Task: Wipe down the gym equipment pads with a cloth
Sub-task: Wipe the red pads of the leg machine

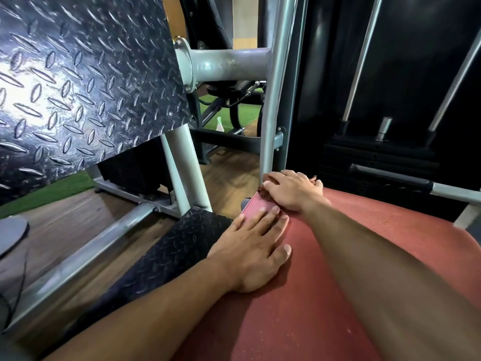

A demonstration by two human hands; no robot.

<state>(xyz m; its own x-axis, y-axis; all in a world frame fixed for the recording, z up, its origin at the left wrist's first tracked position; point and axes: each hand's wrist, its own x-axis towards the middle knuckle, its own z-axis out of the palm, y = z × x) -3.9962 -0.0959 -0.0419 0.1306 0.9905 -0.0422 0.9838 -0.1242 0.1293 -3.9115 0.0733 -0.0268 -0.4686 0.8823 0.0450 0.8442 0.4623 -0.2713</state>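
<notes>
A worn red seat pad [351, 256] fills the lower right of the head view. My right hand [292, 190] presses a brown cloth [265, 192] onto the pad's far corner, beside a grey upright post; only the cloth's edges show around the fingers. My left hand [253, 246] lies flat on the pad's left edge, fingers spread, holding nothing. Both forearms reach in from the bottom.
A black diamond-plate footplate [78, 82] tilts at upper left on a grey steel frame [223, 66]. A smaller diamond-plate step [169, 254] sits left of the pad. A black weight stack [377, 157] with guide rods stands at right. A spray bottle [220, 124] stands on green turf beyond.
</notes>
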